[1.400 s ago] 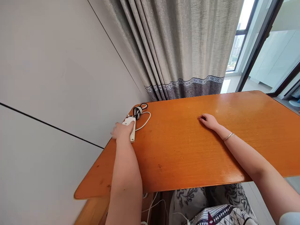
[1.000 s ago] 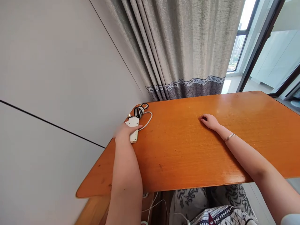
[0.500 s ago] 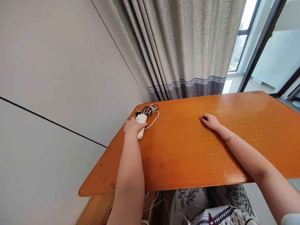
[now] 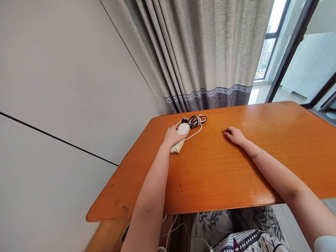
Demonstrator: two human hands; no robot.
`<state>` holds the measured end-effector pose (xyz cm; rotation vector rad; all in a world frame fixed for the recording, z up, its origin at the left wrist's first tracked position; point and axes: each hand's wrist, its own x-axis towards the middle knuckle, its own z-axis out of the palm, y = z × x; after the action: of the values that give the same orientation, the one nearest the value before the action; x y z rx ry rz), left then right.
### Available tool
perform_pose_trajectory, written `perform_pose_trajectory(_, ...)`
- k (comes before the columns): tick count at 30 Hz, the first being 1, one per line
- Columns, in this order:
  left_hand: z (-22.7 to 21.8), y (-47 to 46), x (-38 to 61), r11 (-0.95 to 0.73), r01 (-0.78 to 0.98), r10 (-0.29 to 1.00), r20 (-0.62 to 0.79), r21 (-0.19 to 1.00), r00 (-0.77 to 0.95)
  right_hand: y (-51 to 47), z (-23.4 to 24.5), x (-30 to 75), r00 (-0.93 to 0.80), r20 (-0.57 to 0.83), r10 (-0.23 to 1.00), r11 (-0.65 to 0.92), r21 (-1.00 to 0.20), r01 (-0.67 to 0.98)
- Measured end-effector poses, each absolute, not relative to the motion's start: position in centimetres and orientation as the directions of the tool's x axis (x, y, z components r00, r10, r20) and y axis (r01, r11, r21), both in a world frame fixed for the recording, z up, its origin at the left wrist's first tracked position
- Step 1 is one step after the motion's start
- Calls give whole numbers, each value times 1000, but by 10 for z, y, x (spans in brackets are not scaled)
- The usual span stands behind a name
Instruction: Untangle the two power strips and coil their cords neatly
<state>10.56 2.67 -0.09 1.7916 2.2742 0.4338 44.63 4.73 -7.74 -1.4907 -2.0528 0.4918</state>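
Observation:
My left hand [image 4: 173, 136] is wrapped round a white power strip [image 4: 183, 129] on the far left part of the wooden table. Its thumb lies across the top and the fingers grip the left side, so part of the strip is hidden. Beyond the strip lies its coiled black and white cable [image 4: 197, 120], with a dark plug [image 4: 184, 120] at the coil's left. My right hand [image 4: 235, 135] rests on the tabletop further right, fingers curled loosely, apart from the strip. Nothing shows in it.
The orange-brown wooden table [image 4: 210, 182] has rounded corners. A pale wall panel [image 4: 65, 87] runs along its left side, and a grey curtain [image 4: 210, 52] hangs behind. White cables [image 4: 172, 229] hang below the front edge, near my lap.
My left hand has moved the power strip to the right across the table, with its cable and plug coming along. My right hand has stayed in place.

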Motion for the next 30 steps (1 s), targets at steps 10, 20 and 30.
perform_pose_trajectory(10,2,-6,194,-115,884,989,-36,454,147,50,-89,435,90,271,958,172,-799,576)
perform_pose_trajectory(20,15,-19,199,-210,965,971,152,158,186,56,-88,440,196,331,923,201,-850,487)
perform_pose_trajectory(30,7,-13,281,-411,911,888,239,27,394,48,-71,442,204,415,886,268,-820,505)
